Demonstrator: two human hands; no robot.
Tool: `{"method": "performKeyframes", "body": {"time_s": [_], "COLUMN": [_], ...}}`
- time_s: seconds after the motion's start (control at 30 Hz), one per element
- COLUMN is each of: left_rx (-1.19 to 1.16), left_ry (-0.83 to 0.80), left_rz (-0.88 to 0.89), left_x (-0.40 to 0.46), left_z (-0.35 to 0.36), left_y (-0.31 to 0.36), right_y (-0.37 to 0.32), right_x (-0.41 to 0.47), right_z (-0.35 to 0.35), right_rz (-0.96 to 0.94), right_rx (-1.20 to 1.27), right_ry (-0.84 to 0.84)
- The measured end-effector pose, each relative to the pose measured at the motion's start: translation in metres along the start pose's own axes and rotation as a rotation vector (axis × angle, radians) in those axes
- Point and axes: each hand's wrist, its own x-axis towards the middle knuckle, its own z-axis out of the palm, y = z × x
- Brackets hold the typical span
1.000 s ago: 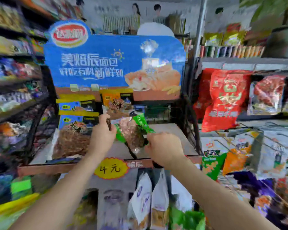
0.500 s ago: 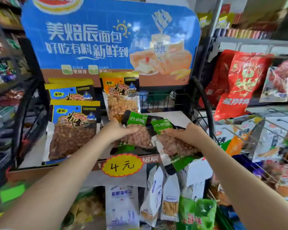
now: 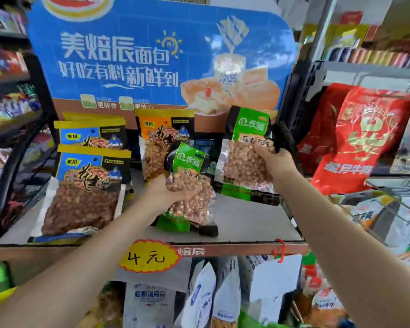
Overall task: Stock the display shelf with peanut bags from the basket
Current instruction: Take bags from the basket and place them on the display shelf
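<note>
Head view shows my left hand (image 3: 162, 192) gripping one green peanut bag (image 3: 189, 192) just right of the orange peanut bag (image 3: 161, 138) on the display shelf (image 3: 246, 223), my right hand (image 3: 273, 162) holding another green bag (image 3: 244, 157) upright farther right.

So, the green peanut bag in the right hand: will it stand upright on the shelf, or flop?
The green peanut bag looks tightly packed and fairly flat, so probably stiff. Its glossy film may slip, and its narrow base would likely tip unless leaned against the blue sign.
</note>
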Motion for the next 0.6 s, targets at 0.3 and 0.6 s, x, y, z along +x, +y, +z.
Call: {"method": "performKeyframes", "body": {"time_s": [0.3, 0.6], "left_rx": [0.029, -0.106], "left_ry": [0.054, -0.127], "left_rz": [0.106, 0.001], "left_x": [0.036, 0.035], "left_z": [0.039, 0.037], "left_y": [0.031, 0.041], "right_y": [-0.006, -0.002], "right_x": [0.044, 0.044], "right_z": [0.0, 0.034], "right_rz": [-0.138, -0.172], "right_rx": [-0.055, -0.244], "right_ry": [0.03, -0.08]}}
